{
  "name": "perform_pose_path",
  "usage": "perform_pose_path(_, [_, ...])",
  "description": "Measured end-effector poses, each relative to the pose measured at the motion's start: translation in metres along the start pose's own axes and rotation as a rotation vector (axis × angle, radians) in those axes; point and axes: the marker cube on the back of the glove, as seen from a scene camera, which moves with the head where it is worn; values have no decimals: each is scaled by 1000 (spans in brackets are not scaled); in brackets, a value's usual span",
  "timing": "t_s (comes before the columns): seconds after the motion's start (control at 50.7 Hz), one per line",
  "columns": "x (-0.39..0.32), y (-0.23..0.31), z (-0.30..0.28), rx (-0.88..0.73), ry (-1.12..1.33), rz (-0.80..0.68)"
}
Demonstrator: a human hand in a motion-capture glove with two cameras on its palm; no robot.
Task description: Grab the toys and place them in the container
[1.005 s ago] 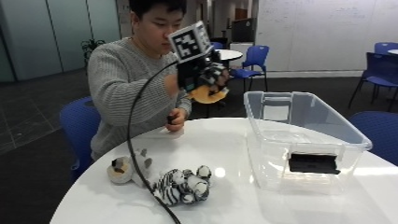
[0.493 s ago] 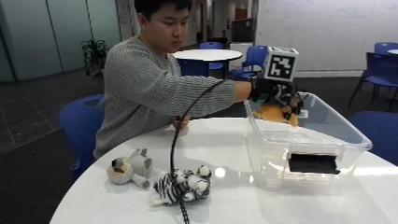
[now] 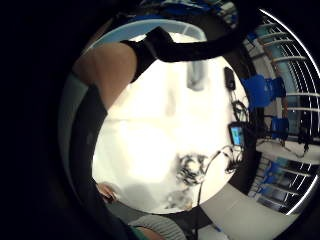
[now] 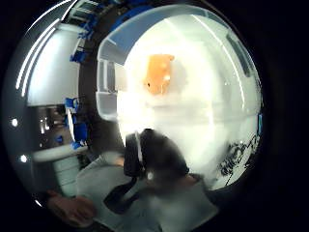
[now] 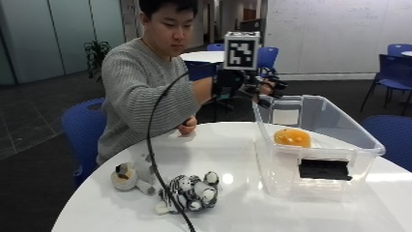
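One orange toy point(image 5: 291, 137) inside unlabelled clear container point(image 5: 360, 131), no legible writing.

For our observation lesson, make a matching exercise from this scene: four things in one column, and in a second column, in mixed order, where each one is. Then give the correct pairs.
Things:
1. orange toy
2. zebra toy
3. gloved right hand
4. bare hand

Places:
A. resting on the white table near the person's body
B. in the air above the near rim of the clear container
C. inside the container
D. lying on the table beside a small white and tan plush toy

Pairs: 1-C, 2-D, 3-B, 4-A
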Motion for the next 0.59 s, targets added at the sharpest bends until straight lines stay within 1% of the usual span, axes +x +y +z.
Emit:
perform_pose_path(0.059, [27, 41, -11, 14, 20, -39])
perform_pose_path(0.099, [44, 63, -12, 17, 68, -31])
perform_pose_path(0.138, [63, 81, -12, 27, 134, 22])
perform_pose_path(0.197, [99, 108, -11, 46, 210, 143])
perform_pose_path(0.276, [137, 134, -7, 62, 146, 280])
perform_pose_path(0.335, [156, 146, 4, 50, 94, 330])
perform_pose_path(0.414, [174, 152, 28, 20, 68, 360])
perform_pose_path(0.591, [197, 148, 111, -130, 15, 400])
